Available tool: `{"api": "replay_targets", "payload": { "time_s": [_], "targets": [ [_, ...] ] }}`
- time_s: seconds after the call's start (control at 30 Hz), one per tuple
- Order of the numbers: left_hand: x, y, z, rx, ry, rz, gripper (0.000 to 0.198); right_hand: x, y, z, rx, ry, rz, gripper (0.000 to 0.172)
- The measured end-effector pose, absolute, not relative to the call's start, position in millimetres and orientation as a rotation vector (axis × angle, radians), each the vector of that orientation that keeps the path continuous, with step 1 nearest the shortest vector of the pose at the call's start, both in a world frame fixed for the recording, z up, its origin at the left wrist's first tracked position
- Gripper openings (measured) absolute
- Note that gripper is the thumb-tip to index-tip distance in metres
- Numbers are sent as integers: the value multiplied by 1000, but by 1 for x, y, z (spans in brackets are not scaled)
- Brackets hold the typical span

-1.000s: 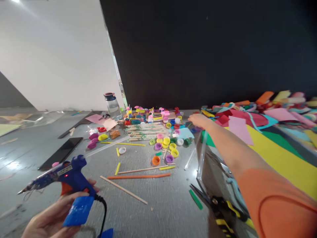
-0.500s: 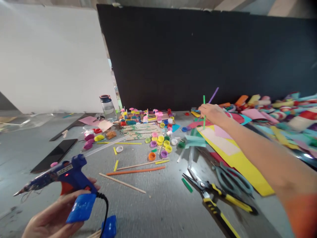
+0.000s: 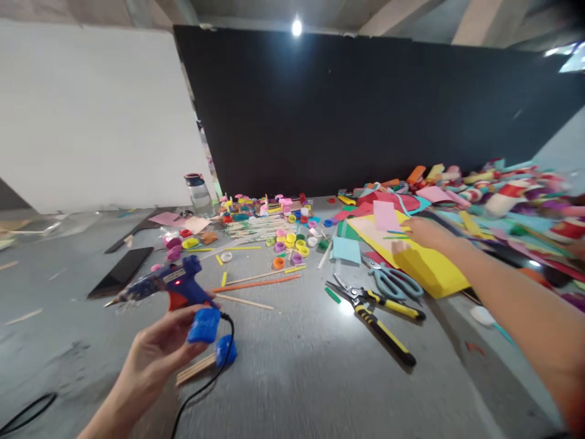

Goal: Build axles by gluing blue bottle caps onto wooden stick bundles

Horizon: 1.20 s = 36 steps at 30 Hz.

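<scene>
My left hand (image 3: 159, 347) is closed around the handle of a blue hot glue gun (image 3: 180, 283), whose nozzle points left and whose small red light is lit. Between thumb and finger it also pinches a shiny blue piece (image 3: 203, 325). A second blue piece (image 3: 226, 350) lies just beyond, at the end of a bundle of thin wooden sticks (image 3: 195, 369). On the right, my right hand (image 3: 423, 235) is slightly blurred above yellow paper (image 3: 434, 271). Its fingers are closed on thin coloured straws (image 3: 395, 235) that stick out leftward, near a pink paper piece (image 3: 385, 216).
Yellow-handled pliers (image 3: 365, 299) and grey scissors (image 3: 395, 281) lie at centre right. Several bottle caps (image 3: 290, 239), sticks and an orange straw (image 3: 265, 283) spread across the middle. A phone (image 3: 121, 271) and water bottle (image 3: 197, 190) stand left. Colourful craft pieces (image 3: 507, 195) pile up right.
My view has tilted up and shifted. My left hand and the glue gun appear farther right and higher. My right hand has come down, and the green straw is no longer upright.
</scene>
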State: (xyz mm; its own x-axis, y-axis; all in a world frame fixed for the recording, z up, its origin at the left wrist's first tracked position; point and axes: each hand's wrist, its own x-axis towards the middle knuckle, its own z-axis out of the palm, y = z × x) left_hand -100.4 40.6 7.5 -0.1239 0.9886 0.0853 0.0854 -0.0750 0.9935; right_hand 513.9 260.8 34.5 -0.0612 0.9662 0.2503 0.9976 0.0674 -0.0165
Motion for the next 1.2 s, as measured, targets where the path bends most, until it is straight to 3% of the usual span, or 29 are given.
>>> {"api": "replay_targets", "payload": {
  "time_s": [0.17, 0.33, 0.4, 0.47, 0.83, 1.07, 1.2],
  "targets": [
    [-87, 32, 15, 1400, 1136, 1371, 44, 386, 212, 29, -1601, -2188, 282, 25],
    [-74, 21, 22, 1579, 892, 1254, 45, 233, 116, 24, -924, -2246, 921, 46],
    [-69, 15, 22, 1658, 831, 1190, 45, 190, 85, 25, -592, -2023, 1281, 44],
    [-64, 9, 21, 1705, 755, 1151, 46, 160, 64, 27, -427, -1900, 1409, 40],
    [-63, -7, 30, 1808, 574, 1106, 44, 125, 29, 30, -389, -1480, 1567, 25],
    [-77, 2, 29, 1705, 697, 1473, 39, 169, 19, 45, -604, -1351, 1245, 14],
    [-76, 5, 24, 1681, 756, 1592, 41, 198, 7, 17, -710, -1445, 1215, 22]
  ]
}}
